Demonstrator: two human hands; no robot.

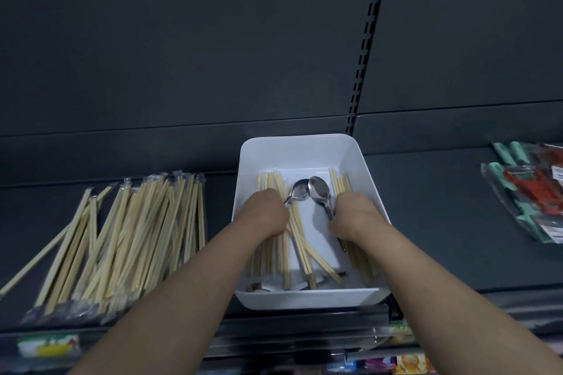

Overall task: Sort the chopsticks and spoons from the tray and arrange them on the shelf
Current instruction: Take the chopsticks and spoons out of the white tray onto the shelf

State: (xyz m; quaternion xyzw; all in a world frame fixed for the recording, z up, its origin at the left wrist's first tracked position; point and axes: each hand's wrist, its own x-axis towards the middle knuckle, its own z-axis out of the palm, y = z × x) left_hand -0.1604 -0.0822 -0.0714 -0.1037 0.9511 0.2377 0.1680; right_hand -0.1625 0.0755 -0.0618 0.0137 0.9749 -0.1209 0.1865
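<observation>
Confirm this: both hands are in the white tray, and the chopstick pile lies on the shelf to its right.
One thing is wrong: in the head view the chopstick pile lies on the shelf to the left of the white tray. The left hand and right hand are indeed in it.

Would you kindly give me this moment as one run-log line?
left hand: holds left spoon | right hand: holds right spoon | white tray: chopsticks inside

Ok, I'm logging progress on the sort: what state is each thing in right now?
tray: on shelf, partly filled.
chopsticks in tray: lying loose, unsorted.
spoons: lying in tray, two side by side.
chopstick pile: on shelf, left of tray.
left hand: in tray, fingers curled, grip hidden.
right hand: in tray, fingers curled, grip hidden.
</observation>
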